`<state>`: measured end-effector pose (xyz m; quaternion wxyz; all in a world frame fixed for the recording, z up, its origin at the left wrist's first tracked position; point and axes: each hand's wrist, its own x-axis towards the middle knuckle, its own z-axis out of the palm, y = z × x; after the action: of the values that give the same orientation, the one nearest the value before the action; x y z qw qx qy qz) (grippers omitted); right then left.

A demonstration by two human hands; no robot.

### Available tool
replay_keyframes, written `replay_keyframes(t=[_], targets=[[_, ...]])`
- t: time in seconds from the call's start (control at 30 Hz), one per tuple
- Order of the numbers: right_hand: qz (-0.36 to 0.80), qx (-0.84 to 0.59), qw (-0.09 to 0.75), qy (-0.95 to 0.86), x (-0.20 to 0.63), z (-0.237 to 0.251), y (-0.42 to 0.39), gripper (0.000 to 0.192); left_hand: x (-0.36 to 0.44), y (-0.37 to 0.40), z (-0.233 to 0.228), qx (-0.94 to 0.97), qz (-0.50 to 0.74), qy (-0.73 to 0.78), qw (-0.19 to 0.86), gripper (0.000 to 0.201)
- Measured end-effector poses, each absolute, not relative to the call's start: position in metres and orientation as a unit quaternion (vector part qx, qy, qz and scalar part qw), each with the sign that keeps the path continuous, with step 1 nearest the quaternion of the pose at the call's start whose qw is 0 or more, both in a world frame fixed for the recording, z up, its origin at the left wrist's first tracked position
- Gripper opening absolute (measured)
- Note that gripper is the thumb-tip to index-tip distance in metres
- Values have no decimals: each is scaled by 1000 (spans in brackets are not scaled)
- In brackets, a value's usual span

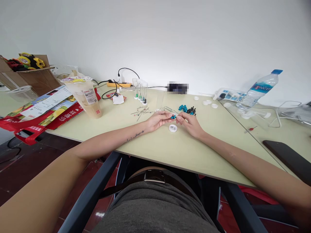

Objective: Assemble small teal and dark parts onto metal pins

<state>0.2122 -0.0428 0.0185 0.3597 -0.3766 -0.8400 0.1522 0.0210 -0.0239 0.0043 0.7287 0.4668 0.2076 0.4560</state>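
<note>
Between the fingertips of my left hand (159, 121) is a small blue piece (173, 116), held just above the table. My right hand (190, 125) comes in from the other side with thumb and forefinger pinched close to that piece; what they grip is too small to make out. Just below both hands lies a round white cap (173, 128) with tiny things in it. Behind my right hand are a pile of blue pieces (183, 108) and a cluster of dark pieces (191, 111). Thin metal rods (141, 111) lie scattered behind my left hand.
Clear tubes (144, 90) stand near the wall, with another clear tube (160, 100) closer in. White caps (207, 102) lie at the back right. A drink cup (85, 97) and red bag (60, 118) sit left; a water bottle (261, 89) and phone (286, 158) right.
</note>
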Motion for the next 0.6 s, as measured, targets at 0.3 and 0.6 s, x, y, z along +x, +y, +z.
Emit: replay_keyframes(t=[0.3,0.6], targets=[[143,-381,368,-836,212,18,-43,31,21,-22,2,471,459,203,726,10],[128,-378,391,-829,212,17,-42,29,21,-20,1,471,465,206,721,11]])
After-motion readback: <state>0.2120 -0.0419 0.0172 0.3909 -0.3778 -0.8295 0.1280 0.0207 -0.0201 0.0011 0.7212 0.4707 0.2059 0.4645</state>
